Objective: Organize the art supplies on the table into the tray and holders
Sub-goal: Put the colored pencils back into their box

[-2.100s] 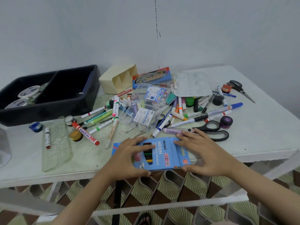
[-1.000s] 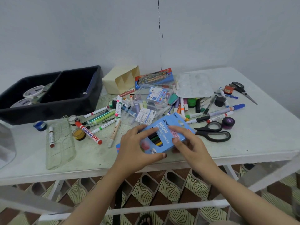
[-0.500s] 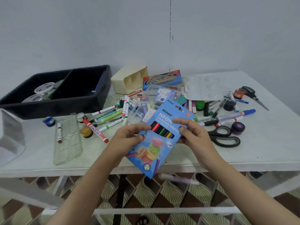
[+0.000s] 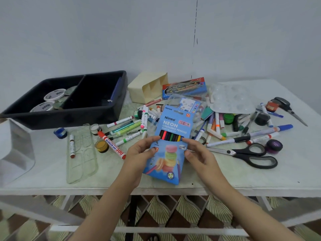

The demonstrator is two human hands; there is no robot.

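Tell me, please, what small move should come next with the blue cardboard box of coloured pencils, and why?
Probably carry the blue cardboard box of coloured pencils leftward toward the black plastic two-compartment tray. The left hand and right hand grip its sides above the white table, and the tray's right compartment shows room.

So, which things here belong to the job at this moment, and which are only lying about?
In the job now: blue pencil box, gripped by the left hand and right hand; black tray; cream holder.
Lying about, not yet sorted: black scissors, red whiteboard marker, clear palette, yellow paint pot.
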